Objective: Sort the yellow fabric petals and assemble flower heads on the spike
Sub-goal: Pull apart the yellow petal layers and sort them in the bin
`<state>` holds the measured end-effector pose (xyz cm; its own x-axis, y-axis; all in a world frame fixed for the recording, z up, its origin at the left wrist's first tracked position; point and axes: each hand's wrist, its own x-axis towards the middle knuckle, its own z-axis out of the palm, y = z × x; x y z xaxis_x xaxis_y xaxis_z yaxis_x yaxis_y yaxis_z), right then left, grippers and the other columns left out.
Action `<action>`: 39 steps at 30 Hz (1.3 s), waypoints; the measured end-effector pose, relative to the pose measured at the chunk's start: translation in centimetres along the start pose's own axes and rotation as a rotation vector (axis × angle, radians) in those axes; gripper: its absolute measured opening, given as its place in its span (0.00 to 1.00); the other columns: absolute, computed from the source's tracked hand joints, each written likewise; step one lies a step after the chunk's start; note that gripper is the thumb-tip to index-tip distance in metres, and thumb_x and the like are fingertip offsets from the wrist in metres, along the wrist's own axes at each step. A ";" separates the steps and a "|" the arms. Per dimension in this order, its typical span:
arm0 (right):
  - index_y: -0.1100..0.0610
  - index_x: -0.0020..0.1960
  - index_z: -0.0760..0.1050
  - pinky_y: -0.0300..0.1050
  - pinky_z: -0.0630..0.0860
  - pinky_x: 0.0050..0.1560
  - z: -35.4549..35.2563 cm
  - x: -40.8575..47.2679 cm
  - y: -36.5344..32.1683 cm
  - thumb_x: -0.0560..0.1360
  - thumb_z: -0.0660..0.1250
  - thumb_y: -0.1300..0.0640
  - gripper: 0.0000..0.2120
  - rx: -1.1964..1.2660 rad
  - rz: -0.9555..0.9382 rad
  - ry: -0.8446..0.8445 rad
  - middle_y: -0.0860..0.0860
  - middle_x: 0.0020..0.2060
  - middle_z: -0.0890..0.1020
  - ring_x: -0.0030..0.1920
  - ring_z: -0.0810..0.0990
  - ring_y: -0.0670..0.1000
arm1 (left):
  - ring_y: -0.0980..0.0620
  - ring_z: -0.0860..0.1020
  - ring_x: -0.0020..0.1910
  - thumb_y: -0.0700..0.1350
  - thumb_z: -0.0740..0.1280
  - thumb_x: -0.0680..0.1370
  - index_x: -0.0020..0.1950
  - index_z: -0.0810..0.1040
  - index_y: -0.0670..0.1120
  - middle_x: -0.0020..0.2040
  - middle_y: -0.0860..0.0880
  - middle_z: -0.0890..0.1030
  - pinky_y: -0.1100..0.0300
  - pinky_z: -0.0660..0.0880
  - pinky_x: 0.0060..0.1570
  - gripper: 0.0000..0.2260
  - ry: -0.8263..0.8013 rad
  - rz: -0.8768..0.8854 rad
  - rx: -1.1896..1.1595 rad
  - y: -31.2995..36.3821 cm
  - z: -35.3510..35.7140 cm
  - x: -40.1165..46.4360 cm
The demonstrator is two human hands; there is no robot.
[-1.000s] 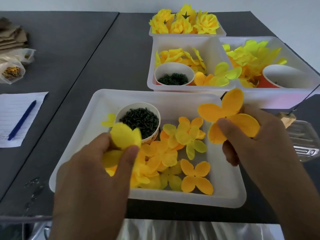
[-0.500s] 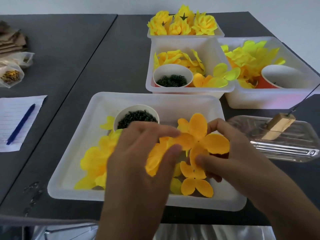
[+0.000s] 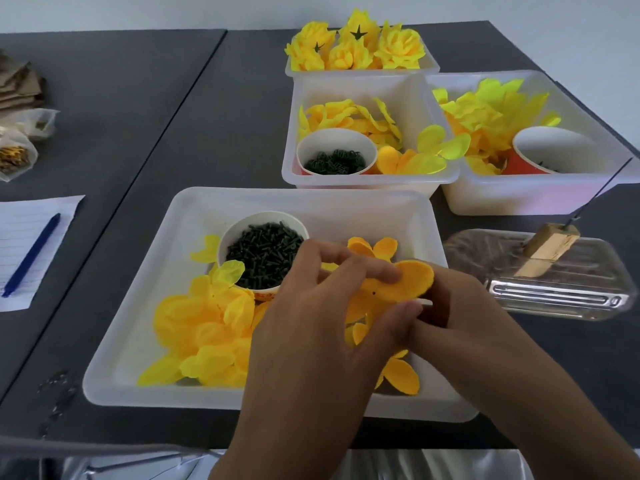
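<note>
Orange petal piece (image 3: 398, 284) sits pinched between both hands above the near right part of the big white tray (image 3: 145, 306), its broad rounded lobe pointing up and to the right, its flat face turned toward the camera, a small dark hole near its middle. Its long axis runs from lower left to upper right. The left hand (image 3: 311, 341) has its grip closed on the piece, forefinger lying across the top face and thumb pressing from below. The right hand (image 3: 460, 327) comes in from the right and holds the piece from behind; its fingertips are hidden by the petal and the left thumb, so how tight that grip is I cannot tell exactly, only that it holds the piece.

Under the hands lie more orange petals (image 3: 398, 377), and to the left a heap of lighter yellow petals (image 3: 204, 330). A paper cup of dark green pegs (image 3: 265, 258) stands in the tray's far middle. On the counter (image 3: 207, 116) just right of the tray lies a clear plastic tray (image 3: 561, 296) with a wooden block (image 3: 550, 247) that carries a thin spike (image 3: 602, 192) slanting up to the right. Behind stand three white bins: one with petals and a cup of green rings (image 3: 334, 161), one with pale petals and a red cup (image 3: 540, 154), and the farthest with finished flower heads (image 3: 356, 46). At far left a blue pen (image 3: 31, 254) lies on lined paper (image 3: 20, 223)
</note>
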<state>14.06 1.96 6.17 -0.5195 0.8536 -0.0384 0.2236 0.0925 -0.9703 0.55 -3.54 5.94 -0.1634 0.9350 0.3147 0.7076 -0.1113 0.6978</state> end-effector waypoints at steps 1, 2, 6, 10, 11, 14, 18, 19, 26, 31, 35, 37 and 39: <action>0.52 0.40 0.77 0.28 0.72 0.30 0.1 0.0 0.1 0.73 0.66 0.66 0.10 0.035 0.022 0.005 0.43 0.31 0.82 0.31 0.79 0.40 | 0.64 0.72 0.54 0.68 0.58 0.72 0.55 0.76 0.65 0.54 0.64 0.69 0.65 0.74 0.41 0.16 -0.001 -0.001 0.013 0.0 0.2 0.0; 0.52 0.40 0.77 0.29 0.72 0.30 0.2 0.0 0.1 0.74 0.65 0.66 0.10 0.052 0.034 0.021 0.44 0.31 0.82 0.30 0.78 0.40 | 0.64 0.72 0.53 0.67 0.57 0.73 0.56 0.75 0.65 0.54 0.64 0.69 0.65 0.73 0.40 0.16 -0.003 -0.002 0.027 0.1 0.3 -0.1; 0.53 0.47 0.76 0.37 0.77 0.33 0.9 -0.2 0.6 0.79 0.60 0.61 0.07 0.006 0.024 0.170 0.49 0.36 0.82 0.35 0.81 0.46 | 0.62 0.73 0.46 0.63 0.57 0.75 0.60 0.73 0.62 0.48 0.63 0.72 0.68 0.69 0.37 0.16 0.043 -0.029 0.079 0.5 1.1 -0.2; 0.50 0.47 0.74 0.35 0.74 0.30 1.9 -0.5 0.6 0.80 0.58 0.56 0.07 -0.234 -0.103 0.243 0.44 0.31 0.78 0.32 0.79 0.46 | 0.58 0.72 0.42 0.61 0.59 0.75 0.50 0.76 0.58 0.40 0.61 0.73 0.66 0.68 0.37 0.11 0.133 -0.035 0.108 0.6 1.1 0.0; 0.50 0.47 0.74 0.33 0.73 0.31 2.0 -0.6 0.5 0.79 0.57 0.54 0.07 -0.268 -0.130 0.242 0.43 0.30 0.77 0.33 0.79 0.45 | 0.58 0.72 0.42 0.61 0.61 0.75 0.48 0.77 0.58 0.39 0.61 0.73 0.65 0.69 0.37 0.10 0.157 -0.040 0.103 0.6 1.0 0.1; 0.47 0.50 0.74 0.30 0.72 0.33 2.3 -0.7 0.4 0.79 0.55 0.53 0.08 -0.345 -0.167 0.226 0.40 0.32 0.76 0.36 0.78 0.41 | 0.57 0.74 0.40 0.60 0.64 0.74 0.43 0.77 0.58 0.37 0.62 0.74 0.64 0.71 0.35 0.07 0.210 -0.069 0.083 0.5 0.8 0.2; 0.47 0.54 0.74 0.28 0.68 0.33 2.3 -0.9 0.3 0.81 0.51 0.50 0.13 -0.413 -0.179 0.247 0.38 0.32 0.73 0.36 0.77 0.39 | 0.59 0.75 0.38 0.59 0.66 0.72 0.41 0.78 0.60 0.36 0.62 0.76 0.70 0.67 0.33 0.05 0.200 -0.121 0.005 0.3 0.4 0.2; 0.48 0.55 0.75 0.28 0.67 0.33 2.3 -1.0 0.2 0.79 0.50 0.47 0.15 -0.409 -0.166 0.241 0.37 0.31 0.72 0.36 0.76 0.38 | 0.60 0.75 0.39 0.59 0.67 0.72 0.40 0.79 0.60 0.36 0.62 0.77 0.70 0.68 0.33 0.04 0.195 -0.132 -0.021 0.2 0.3 0.1; 0.47 0.55 0.74 0.29 0.69 0.35 2.2 -1.3 0.2 0.79 0.56 0.53 0.10 -0.388 -0.135 0.198 0.39 0.32 0.75 0.38 0.77 0.39 | 0.62 0.76 0.38 0.53 0.74 0.71 0.38 0.80 0.60 0.37 0.64 0.79 0.73 0.70 0.34 0.04 0.155 -0.164 -0.132 -0.2 -0.5 0.1; 0.47 0.55 0.74 0.30 0.71 0.36 2.3 -1.4 -0.2 0.78 0.54 0.50 0.12 -0.388 -0.143 0.197 0.39 0.33 0.76 0.36 0.77 0.39 | 0.58 0.75 0.39 0.56 0.69 0.72 0.39 0.79 0.59 0.36 0.61 0.78 0.70 0.68 0.33 0.03 0.184 -0.131 -0.075 0.3 -0.4 0.0; 0.46 0.52 0.75 0.33 0.75 0.32 2.5 -1.5 -0.6 0.80 0.55 0.50 0.09 -0.217 -0.135 0.141 0.44 0.35 0.80 0.36 0.80 0.44 | 0.56 0.74 0.38 0.50 0.66 0.72 0.37 0.73 0.57 0.35 0.58 0.74 0.66 0.70 0.36 0.04 0.192 -0.087 -0.039 0.6 -0.2 -0.1; 0.47 0.50 0.75 0.35 0.77 0.32 2.2 -1.5 -0.9 0.78 0.57 0.47 0.10 -0.055 -0.077 0.098 0.44 0.37 0.82 0.37 0.82 0.45 | 0.56 0.73 0.39 0.49 0.65 0.72 0.38 0.71 0.55 0.36 0.58 0.73 0.65 0.70 0.38 0.05 0.156 -0.047 -0.017 0.6 -0.3 0.0; 0.49 0.48 0.76 0.36 0.78 0.33 1.7 -1.2 -1.1 0.76 0.60 0.42 0.12 -0.007 -0.049 0.090 0.45 0.36 0.83 0.37 0.83 0.45 | 0.56 0.72 0.39 0.48 0.65 0.73 0.39 0.71 0.54 0.38 0.58 0.72 0.66 0.69 0.37 0.05 0.112 -0.003 0.011 0.5 -0.2 0.1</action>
<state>13.02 -0.08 6.87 -0.4538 0.8906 0.0307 0.2058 0.1383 -0.9688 0.79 -3.62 6.48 -0.2405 0.8917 0.3833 0.7147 -0.1045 0.6916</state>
